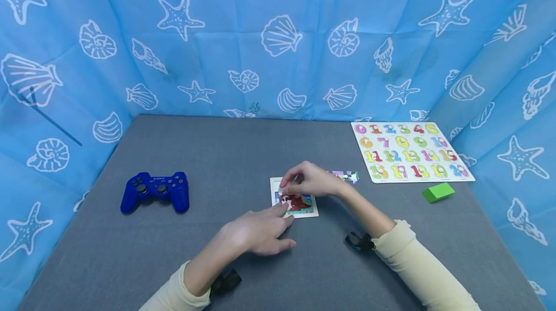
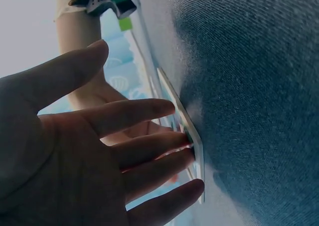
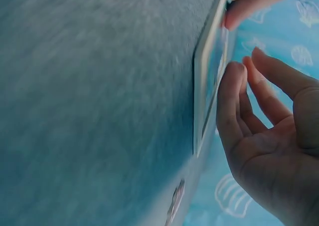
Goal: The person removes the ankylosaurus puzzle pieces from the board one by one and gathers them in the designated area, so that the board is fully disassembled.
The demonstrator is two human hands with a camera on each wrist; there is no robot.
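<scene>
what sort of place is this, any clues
Probably a screened-off tabletop set up for toys and puzzles: blue cloth printed with shells and starfish hangs behind a gray table, on which lie a number board and a small picture puzzle.

Head view looks forward and down; both wrist views, nearer, seemingly tipped sideways, share the puzzle (image 1: 302,205).

SONY (image 1: 159,178) stands on the blue game controller (image 1: 152,186), numbers 0 to 20 (image 1: 401,156) on the white board (image 1: 406,148).
</scene>
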